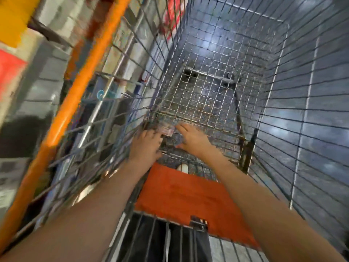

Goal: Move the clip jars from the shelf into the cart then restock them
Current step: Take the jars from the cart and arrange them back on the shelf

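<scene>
At far left, blurred shelving stands behind an orange upright beside the wire cart. Inside the cart, the left hand reaches down to the basket floor, its fingers touching a small clear jar with a pale label; whether they curl round it is too blurred to tell. The jar sits low at the near left of the mesh floor. Just right of it, the right hand hovers with fingers loosely spread, holding nothing. An orange seat flap lies below both forearms.

Silver wire-grid cart; orange seat flap; orange shelf beam.
</scene>
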`<control>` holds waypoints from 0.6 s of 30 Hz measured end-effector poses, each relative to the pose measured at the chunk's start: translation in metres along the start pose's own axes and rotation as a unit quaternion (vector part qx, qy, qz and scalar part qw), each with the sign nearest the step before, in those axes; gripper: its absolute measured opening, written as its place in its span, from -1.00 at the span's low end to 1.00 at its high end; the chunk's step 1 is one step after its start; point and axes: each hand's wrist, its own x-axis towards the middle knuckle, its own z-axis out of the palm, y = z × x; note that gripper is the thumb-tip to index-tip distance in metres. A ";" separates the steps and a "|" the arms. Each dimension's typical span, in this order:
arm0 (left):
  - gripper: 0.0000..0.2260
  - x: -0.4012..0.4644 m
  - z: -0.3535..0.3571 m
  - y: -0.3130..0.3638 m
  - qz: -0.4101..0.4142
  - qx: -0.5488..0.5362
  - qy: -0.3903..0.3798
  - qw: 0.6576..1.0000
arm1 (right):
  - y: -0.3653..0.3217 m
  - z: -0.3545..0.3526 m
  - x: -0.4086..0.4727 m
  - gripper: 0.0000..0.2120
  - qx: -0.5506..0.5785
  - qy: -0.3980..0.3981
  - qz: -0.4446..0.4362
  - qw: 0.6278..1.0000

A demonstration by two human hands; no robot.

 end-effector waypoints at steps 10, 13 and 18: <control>-0.50 0.024 0.046 -0.004 -0.064 -0.130 0.014 0.989 | 0.001 0.027 0.050 -0.30 0.050 0.038 -0.008 0.998; -0.46 0.028 0.050 -0.002 -0.090 -0.166 0.010 0.982 | 0.000 0.032 0.052 -0.41 0.087 0.091 -0.018 0.992; -0.47 0.035 0.055 -0.002 -0.087 -0.191 0.018 0.978 | 0.001 0.034 0.053 -0.48 0.125 0.108 -0.026 0.986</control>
